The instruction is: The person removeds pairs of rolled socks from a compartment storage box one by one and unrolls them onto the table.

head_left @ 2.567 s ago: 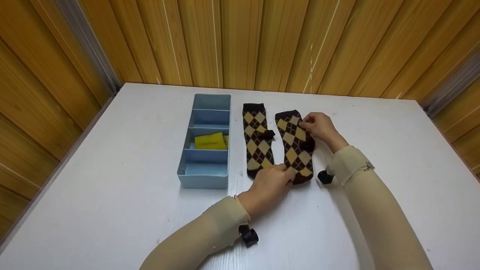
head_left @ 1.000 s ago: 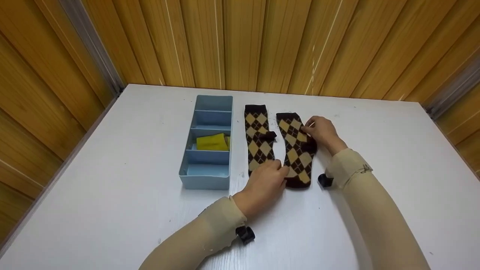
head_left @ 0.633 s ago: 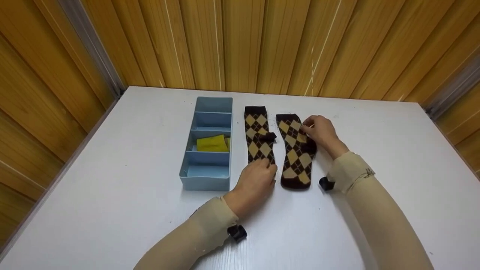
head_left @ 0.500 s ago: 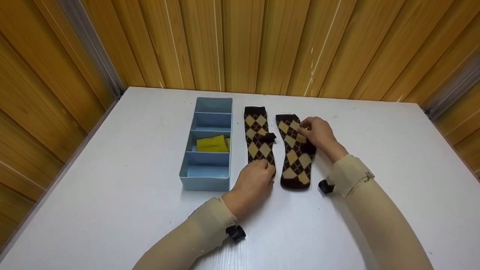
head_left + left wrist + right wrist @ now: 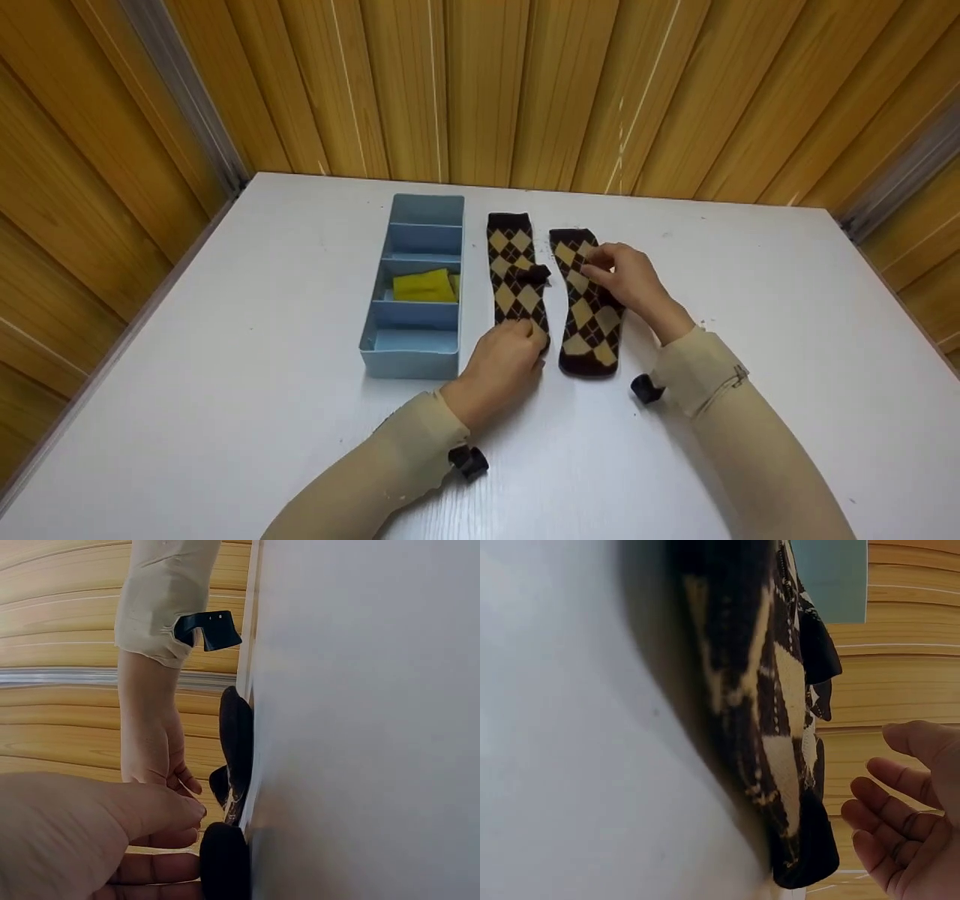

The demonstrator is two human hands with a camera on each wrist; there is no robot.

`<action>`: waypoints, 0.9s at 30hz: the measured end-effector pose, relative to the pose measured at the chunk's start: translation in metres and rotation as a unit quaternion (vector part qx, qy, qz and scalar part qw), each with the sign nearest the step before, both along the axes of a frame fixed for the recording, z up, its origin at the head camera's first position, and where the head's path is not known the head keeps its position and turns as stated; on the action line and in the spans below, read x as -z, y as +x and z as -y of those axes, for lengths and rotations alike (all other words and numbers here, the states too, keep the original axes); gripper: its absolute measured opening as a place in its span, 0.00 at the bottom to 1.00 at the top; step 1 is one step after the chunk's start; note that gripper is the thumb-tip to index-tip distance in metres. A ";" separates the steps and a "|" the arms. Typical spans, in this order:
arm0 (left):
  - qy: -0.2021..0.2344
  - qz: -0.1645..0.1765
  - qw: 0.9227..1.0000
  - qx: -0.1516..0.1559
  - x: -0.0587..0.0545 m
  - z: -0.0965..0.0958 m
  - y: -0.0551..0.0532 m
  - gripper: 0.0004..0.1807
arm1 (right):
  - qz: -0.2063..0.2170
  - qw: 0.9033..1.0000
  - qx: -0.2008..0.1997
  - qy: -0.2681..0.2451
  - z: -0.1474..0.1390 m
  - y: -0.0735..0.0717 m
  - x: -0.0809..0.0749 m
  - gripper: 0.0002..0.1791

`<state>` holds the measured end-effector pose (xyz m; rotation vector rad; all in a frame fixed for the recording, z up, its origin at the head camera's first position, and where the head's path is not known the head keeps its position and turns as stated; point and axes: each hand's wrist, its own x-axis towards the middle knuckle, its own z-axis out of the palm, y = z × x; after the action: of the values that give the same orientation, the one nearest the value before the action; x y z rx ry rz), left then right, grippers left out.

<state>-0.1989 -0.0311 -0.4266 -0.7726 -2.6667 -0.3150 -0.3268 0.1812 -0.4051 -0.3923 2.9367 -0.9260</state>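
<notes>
Two brown-and-tan argyle socks lie flat, side by side. Over the near end of the left sock (image 5: pixel 512 262) is my left hand (image 5: pixel 501 367), hiding part of it. In the left wrist view, that hand's fairly straight fingers (image 5: pixel 161 870) reach the sock's dark end (image 5: pixel 225 862), with the thumb apart from it. My right hand (image 5: pixel 630 277) hovers over the upper right side of the right sock (image 5: pixel 589 322), holding nothing. The right wrist view shows its fingers (image 5: pixel 885 802) spread and loosely bent, apart from the sock (image 5: pixel 780 727).
Left of the socks stands a blue divided box (image 5: pixel 409 365). A folded yellow cloth item (image 5: pixel 424 286) lies in one of its compartments. The white table (image 5: pixel 225 360) reaches back to a wood-patterned wall (image 5: pixel 480 90).
My left hand has moved left from the near end of the right sock to that of the left sock. My right hand has let go of the right sock's edge and shifted slightly left and nearer.
</notes>
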 end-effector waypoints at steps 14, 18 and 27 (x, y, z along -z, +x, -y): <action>-0.006 -0.098 0.995 0.009 -0.024 0.013 0.007 0.05 | 0.008 0.999 -0.007 -0.037 0.025 0.013 -0.010 0.18; -0.011 -0.133 0.991 0.014 -0.033 0.022 0.009 0.05 | 0.007 0.999 -0.015 -0.035 0.033 0.017 -0.012 0.18; 0.012 -0.111 0.994 -0.002 -0.042 0.049 0.016 0.11 | 0.021 0.998 -0.036 -0.049 0.053 0.032 -0.016 0.18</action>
<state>-0.1826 -0.0797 -0.3842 -0.7481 -2.4517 -0.2444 -0.2953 0.1279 -0.3890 -0.4729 2.8263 -1.0588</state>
